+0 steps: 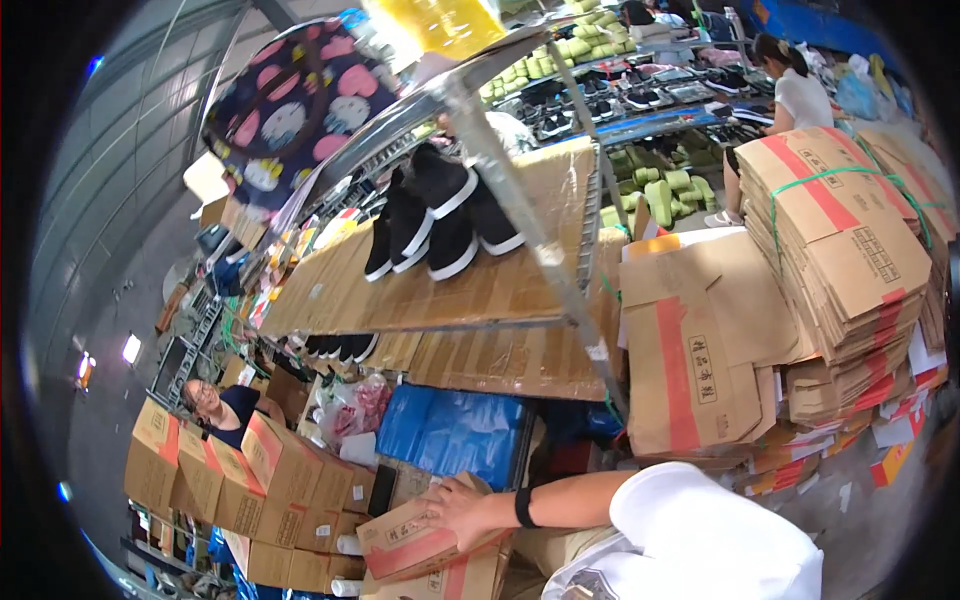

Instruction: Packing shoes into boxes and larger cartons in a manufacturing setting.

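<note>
My right hand (462, 512) reaches in from the lower right, with a dark band on its wrist. Its fingers are spread and lie on a brown carton (410, 541) with a red stripe. That carton sits tilted on another striped carton (473, 576) at the lower edge. Behind my hand lies a blue plastic-covered bundle (455, 432). My left hand is out of sight.
Striped cartons (240, 490) are stacked at left beside a person (232, 412). Black shoes (440, 215) stand on a cardboard-lined rack shelf (420, 290). Flattened cartons (830, 220) pile high at right; another person (800, 100) is behind. A patterned bag (290, 110) hangs upper left.
</note>
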The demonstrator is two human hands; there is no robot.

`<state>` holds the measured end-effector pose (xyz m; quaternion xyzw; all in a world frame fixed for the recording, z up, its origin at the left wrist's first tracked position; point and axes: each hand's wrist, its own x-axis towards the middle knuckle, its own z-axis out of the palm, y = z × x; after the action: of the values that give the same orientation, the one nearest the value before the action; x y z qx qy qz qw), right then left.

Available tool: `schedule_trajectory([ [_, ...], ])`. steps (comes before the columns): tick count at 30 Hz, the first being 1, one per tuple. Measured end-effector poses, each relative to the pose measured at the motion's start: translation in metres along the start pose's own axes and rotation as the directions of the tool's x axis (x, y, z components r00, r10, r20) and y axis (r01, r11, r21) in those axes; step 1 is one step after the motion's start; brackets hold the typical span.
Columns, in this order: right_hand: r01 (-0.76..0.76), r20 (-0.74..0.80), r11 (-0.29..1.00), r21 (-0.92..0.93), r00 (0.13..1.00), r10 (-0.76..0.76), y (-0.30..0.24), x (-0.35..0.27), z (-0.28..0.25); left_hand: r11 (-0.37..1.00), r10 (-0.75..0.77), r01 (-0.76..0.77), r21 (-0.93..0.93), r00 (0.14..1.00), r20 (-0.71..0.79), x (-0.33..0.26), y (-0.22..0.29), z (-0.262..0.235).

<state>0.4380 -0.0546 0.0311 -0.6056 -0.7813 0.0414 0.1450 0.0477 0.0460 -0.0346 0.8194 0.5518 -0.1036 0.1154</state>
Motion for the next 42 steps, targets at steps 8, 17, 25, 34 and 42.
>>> schedule_trajectory([
  [8,-0.064,-0.026,0.992,0.108,0.997,0.067,-0.011,0.001,-0.005,0.990,0.083,-0.075,0.116,0.995,-0.062,-0.017,0.013,-0.016],
  [17,-0.099,-0.024,0.993,0.061,0.995,0.100,-0.016,0.018,-0.009,1.000,-0.023,0.022,-0.015,0.998,-0.066,0.009,-0.003,-0.004],
  [25,-0.245,-0.068,0.970,-0.004,0.967,0.244,-0.043,0.036,0.015,0.995,-0.093,0.094,0.035,0.995,-0.034,0.025,-0.012,0.003],
  [34,-0.273,0.125,0.962,-0.017,0.954,0.273,-0.042,0.009,-0.011,0.955,0.263,-0.262,-0.135,0.965,-0.013,0.027,-0.026,-0.008],
  [42,-0.286,0.075,0.957,-0.041,0.955,0.288,-0.044,0.020,-0.002,0.945,0.311,-0.314,-0.092,0.949,-0.044,-0.014,0.000,-0.016],
])
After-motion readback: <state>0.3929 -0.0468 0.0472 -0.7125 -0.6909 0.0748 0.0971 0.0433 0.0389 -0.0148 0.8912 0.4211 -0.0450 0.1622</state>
